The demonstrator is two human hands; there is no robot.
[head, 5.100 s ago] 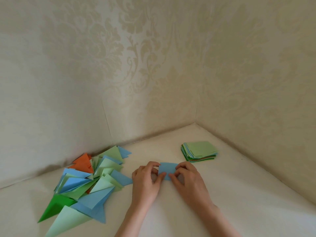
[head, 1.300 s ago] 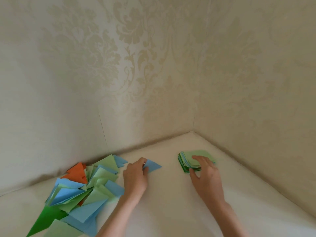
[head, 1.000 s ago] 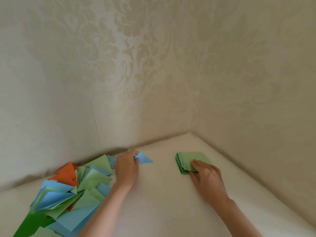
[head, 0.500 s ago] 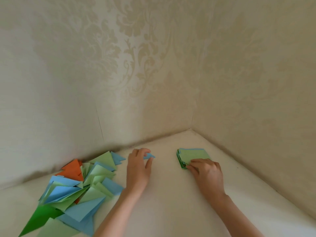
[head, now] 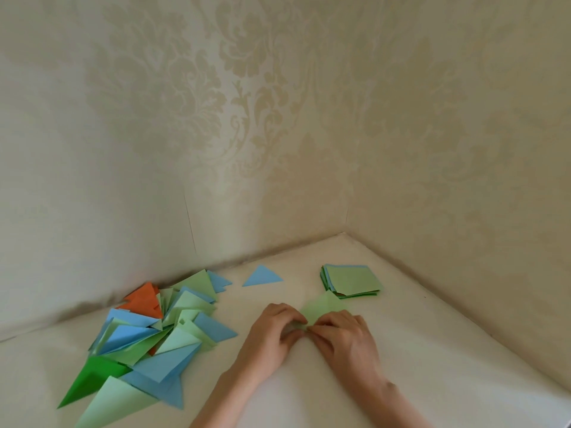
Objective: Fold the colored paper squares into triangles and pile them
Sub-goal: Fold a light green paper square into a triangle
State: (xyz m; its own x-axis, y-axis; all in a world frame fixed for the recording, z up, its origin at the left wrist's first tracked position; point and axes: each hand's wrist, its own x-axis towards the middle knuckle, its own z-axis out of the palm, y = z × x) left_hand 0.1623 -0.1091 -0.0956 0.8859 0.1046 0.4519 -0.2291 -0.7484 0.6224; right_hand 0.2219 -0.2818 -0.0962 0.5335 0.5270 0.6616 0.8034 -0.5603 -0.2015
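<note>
Both hands met over a light green paper square (head: pixel 324 307) lying on the white tabletop (head: pixel 432 366), a little in from the back right corner where the two papered walls (head: pixel 278 118) joined. The left hand (head: pixel 272 335) and the right hand (head: pixel 343 338) had their fingers curled, and their fingertips pinched the near part of the sheet between them; its far point stuck out beyond the knuckles, toward the stack.

The stack of unfolded squares (head: pixel 350 281) sat just beyond the held sheet, near the right wall's edge of the tabletop, with a light green sheet on top and blue, dark green and orange edges showing beneath. The held sheet's far tip came close to the stack's near edge; whether they touched could not be told.

A single blue triangle (head: pixel 262 276) lay flat by itself near the back edge, between the stack and the pile, apart from both.

The pile of folded triangles (head: pixel 148 335) spread loosely along the back left edge, blue, light green, dark green and orange overlapping, and reached toward the near edge of the tabletop.

Bare white surface lay right of the right forearm up to the right wall, and between the left forearm and the pile.
</note>
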